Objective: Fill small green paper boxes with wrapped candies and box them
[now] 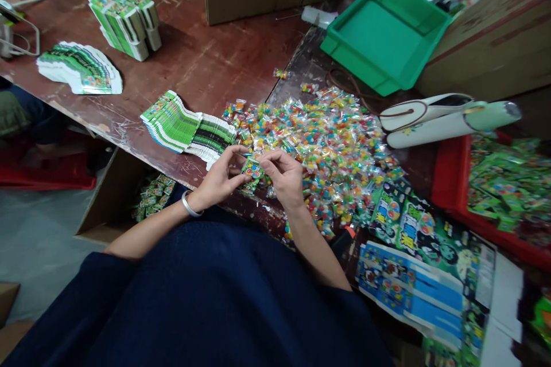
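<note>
My left hand (226, 175) is closed on a small green printed candy box (253, 170), its thumb along the near side. At the top edge of that box, the fingers of my right hand (282, 175) are pinched together; whether they hold a flap or a candy packet is hidden. Just left of my hands lies a fanned row of flat green and white cartons (185, 129). Beyond and to the right spreads a large heap of clear packets of colourful candy (318, 143).
A green tray (383, 34) stands at the back right, near a white bottle-like pouch (447, 120). A red crate (451, 183) holds green packets. Bundled cartons (124, 23) and another fan (81, 69) lie at left. An open cardboard box (101, 200) sits below the table edge.
</note>
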The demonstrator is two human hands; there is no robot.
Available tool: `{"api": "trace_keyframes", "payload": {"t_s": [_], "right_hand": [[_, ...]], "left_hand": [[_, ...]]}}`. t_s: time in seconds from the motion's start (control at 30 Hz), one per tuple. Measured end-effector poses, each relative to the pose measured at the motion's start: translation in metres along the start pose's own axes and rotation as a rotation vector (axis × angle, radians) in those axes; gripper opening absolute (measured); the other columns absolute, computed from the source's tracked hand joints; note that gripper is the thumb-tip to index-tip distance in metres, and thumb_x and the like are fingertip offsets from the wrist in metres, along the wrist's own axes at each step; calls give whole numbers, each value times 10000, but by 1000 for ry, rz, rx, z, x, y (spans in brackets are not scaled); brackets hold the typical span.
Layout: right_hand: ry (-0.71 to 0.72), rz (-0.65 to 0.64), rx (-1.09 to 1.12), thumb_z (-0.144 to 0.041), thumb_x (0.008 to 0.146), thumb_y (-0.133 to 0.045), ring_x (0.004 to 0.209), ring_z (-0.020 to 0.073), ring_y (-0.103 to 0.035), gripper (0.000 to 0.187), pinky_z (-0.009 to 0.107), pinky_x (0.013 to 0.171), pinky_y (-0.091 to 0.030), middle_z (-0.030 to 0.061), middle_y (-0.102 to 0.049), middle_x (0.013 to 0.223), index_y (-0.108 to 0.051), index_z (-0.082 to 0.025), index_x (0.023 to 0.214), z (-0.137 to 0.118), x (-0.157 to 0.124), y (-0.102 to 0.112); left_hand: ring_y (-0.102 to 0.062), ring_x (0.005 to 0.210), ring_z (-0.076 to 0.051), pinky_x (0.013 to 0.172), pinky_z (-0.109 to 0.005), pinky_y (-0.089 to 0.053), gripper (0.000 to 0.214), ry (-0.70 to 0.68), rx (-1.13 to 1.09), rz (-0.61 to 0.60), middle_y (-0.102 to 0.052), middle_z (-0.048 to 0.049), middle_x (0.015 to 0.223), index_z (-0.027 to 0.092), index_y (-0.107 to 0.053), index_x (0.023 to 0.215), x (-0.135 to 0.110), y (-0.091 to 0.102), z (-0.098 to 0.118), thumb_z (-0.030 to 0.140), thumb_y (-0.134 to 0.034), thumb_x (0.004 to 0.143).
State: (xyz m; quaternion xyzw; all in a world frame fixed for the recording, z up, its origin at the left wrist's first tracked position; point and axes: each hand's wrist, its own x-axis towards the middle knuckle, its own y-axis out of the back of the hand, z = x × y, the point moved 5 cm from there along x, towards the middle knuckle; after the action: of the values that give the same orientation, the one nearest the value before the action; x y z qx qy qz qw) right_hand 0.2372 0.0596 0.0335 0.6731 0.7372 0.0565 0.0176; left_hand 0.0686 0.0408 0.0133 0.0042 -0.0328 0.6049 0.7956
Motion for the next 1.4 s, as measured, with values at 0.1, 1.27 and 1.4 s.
{"api": "trace_keyframes", "payload": {"t_s": [0.1, 1.27, 1.4], "right_hand": [[-58, 0, 17, -509, 827, -833, 910, 194, -705, 342, 348, 819, -601, 22, -737, 968, -675, -259, 997, 4, 3, -1], [-129, -148, -143, -503, 932, -727, 934, 247, -760, 343, 377, 743, -644, 98, -810, 1088, -779, -233, 1137, 30, 2, 9], [-103, -172, -159, -509, 929, -720, 938, 246, -768, 354, 370, 744, -640, 104, -814, 1081, -778, -228, 1137, 24, 3, -5]], "left_hand": [[-635, 952, -190, 804, -311, -632, 513, -6, 18, 5, -567, -54, 1071, 259, -506, 1333, 1, 2, 1, 315, -781, 903], [-708, 890, -258, 817, -337, -529, 418, 375, 864, 9, -797, -86, 1036, 225, -755, 1137, -17, 221, 38, 524, -758, 845], [-589, 806, -229, 739, -311, -417, 332, 362, 978, 428, -719, -81, 850, 177, -708, 868, 55, 264, 20, 427, -857, 709]]}}
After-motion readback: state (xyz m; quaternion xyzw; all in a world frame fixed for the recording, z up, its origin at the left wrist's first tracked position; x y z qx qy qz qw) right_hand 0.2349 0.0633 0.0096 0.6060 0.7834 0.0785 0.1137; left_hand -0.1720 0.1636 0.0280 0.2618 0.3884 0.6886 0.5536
